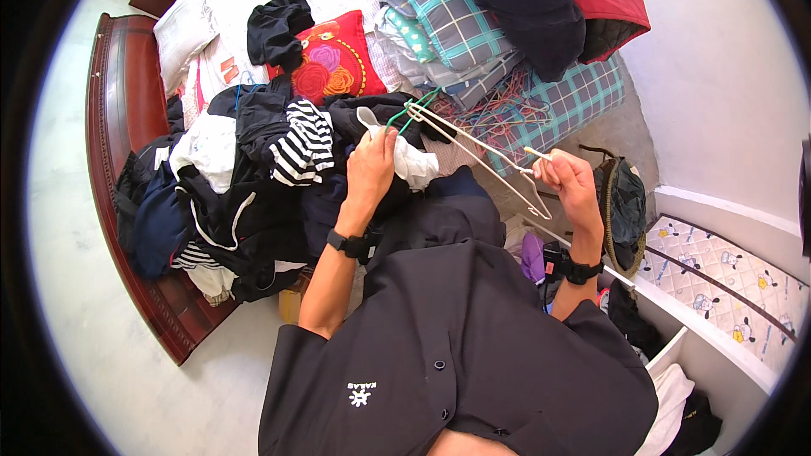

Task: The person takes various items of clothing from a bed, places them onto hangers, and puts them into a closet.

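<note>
My left hand is closed on a green hanger, just in front of a white cloth. White wire hangers stretch from beside the green hanger towards my right hand, which grips one end of them. Their far ends meet the green hanger near my left fingers. To the left lies a heap of clothes with a black-and-white striped garment, a white garment and a black garment with a white drawstring.
Tangled wire hangers lie on a checked quilt ahead. A red floral cushion and folded bedding rest behind the clothes. A dark red headboard curves along the left. At right are a bag and an open white compartment holding clothes.
</note>
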Available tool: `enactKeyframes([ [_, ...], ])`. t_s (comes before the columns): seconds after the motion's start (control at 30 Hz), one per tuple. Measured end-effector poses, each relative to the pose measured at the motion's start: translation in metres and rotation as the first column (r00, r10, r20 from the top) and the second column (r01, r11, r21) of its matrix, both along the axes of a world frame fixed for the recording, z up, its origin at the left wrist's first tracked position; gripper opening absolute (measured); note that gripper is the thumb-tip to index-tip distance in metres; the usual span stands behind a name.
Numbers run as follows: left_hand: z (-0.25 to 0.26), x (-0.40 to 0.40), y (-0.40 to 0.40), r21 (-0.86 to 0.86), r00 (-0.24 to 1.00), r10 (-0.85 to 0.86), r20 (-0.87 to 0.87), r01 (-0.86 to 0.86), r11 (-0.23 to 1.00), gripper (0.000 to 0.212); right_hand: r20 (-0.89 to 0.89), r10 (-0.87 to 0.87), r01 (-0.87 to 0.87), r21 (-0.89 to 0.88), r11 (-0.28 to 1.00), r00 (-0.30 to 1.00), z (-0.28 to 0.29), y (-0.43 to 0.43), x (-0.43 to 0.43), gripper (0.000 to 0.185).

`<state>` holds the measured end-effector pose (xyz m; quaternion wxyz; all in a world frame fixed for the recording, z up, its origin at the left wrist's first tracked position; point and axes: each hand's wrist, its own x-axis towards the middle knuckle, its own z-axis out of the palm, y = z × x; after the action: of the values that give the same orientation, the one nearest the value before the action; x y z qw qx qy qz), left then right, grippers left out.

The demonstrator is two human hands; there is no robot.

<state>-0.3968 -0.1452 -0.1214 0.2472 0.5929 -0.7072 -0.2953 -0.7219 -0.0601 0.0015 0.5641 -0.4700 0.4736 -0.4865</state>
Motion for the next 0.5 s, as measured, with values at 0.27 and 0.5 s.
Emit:
enactKeyframes([
  [0.27, -0.005, 0.006, 0.007, -0.024, 0.999, -0.032, 0.020, 0.032, 0.999, 0.031, -0.459, 0.056, -0.105, -0.083, 0.991, 0.887, 0.026, -0.005, 0.024, 0.023],
  [0.5, -0.014, 0.004, 0.014, -0.009, 0.995, -0.083, 0.050, 0.084, 0.996, 0.032, -0.727, -0.130, -0.242, -0.384, 0.891, 0.674, 0.055, -0.021, 0.055, 0.013],
])
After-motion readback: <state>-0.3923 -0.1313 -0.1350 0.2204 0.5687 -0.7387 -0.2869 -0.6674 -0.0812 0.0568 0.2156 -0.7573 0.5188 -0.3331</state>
